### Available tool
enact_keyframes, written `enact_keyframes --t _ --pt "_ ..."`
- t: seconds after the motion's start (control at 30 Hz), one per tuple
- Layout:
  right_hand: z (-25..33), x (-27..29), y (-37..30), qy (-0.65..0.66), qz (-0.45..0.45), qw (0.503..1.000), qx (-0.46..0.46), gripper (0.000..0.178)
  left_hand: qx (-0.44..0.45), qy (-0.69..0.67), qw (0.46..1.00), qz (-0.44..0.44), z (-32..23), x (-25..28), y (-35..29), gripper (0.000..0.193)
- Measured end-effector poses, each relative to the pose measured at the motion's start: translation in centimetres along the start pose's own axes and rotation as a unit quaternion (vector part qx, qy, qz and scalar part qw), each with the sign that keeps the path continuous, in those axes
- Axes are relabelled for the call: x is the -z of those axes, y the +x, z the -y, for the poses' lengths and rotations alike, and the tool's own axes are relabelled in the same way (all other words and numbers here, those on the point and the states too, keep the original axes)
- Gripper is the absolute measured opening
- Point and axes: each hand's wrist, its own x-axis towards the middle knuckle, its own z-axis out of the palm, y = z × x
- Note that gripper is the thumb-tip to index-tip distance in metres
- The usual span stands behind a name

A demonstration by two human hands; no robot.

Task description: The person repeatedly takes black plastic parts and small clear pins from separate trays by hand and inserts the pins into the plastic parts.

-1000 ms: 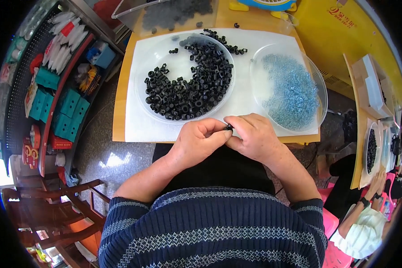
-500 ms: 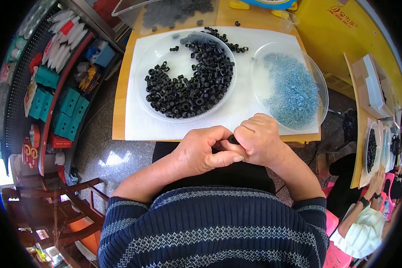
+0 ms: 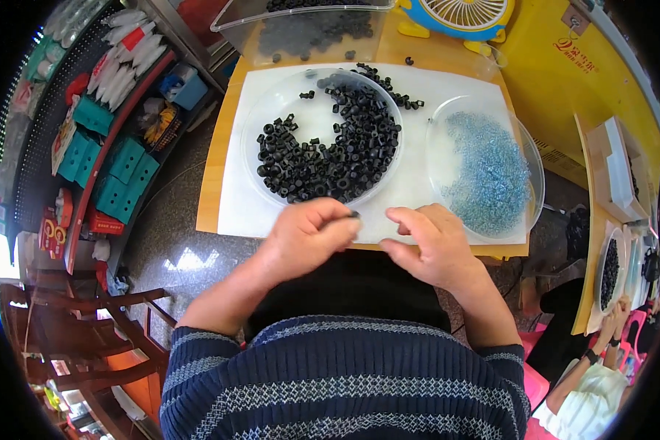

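Between the thumb and forefinger of my left hand (image 3: 308, 238) is a small black part (image 3: 355, 214), mostly covered by the fingers. My right hand (image 3: 436, 246) is apart from it to the right, thumb and forefinger spread with nothing visible between them. Beyond my left hand lies a round clear tray (image 3: 260, 183), holding a crescent-shaped heap of small black ring-like parts (image 3: 330, 158). A second round clear tray (image 3: 440, 121) sits beyond my right hand, with many tiny clear bluish pieces (image 3: 488, 172) piled in it.
Both trays rest on a white sheet (image 3: 235, 213) over a wooden table. Loose black parts (image 3: 400, 95) lie behind the left tray, near a clear bin (image 3: 308, 44). A blue-yellow fan (image 3: 462, 15) stands at the back. Shelves (image 3: 117, 147) flank the left; another person's hands (image 3: 616, 319) are at right.
My hands were together around a black part and have separated. The left moved left, with a black part in its pinch; the right moved aside and opened. The view shifted slightly.
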Motion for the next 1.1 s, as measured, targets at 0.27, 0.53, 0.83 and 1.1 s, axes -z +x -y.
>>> enact_keyframes --t 0.27,0.53,0.83,1.1 --pt "-2.2 3.4 -0.8 -0.038 -0.080 0.995 -0.055 0.007 -0.186 0.124 0.955 -0.196 -11.7 12.7 12.4 0.039" --pt "-7.8 5.7 0.9 -0.109 -0.038 0.982 -0.147 0.009 -0.102 0.386 0.907 -0.135 -5.6 8.6 14.0 0.024" --pt "-11.5 2.9 4.9 -0.265 0.147 0.940 -0.161 0.018 -0.185 0.566 0.801 -0.066 -0.6 6.4 12.6 0.020" --pt "-10.9 4.1 3.2 -0.287 0.094 0.943 -0.138 0.020 -0.151 0.499 0.847 -0.107 -1.9 8.5 12.3 0.022"
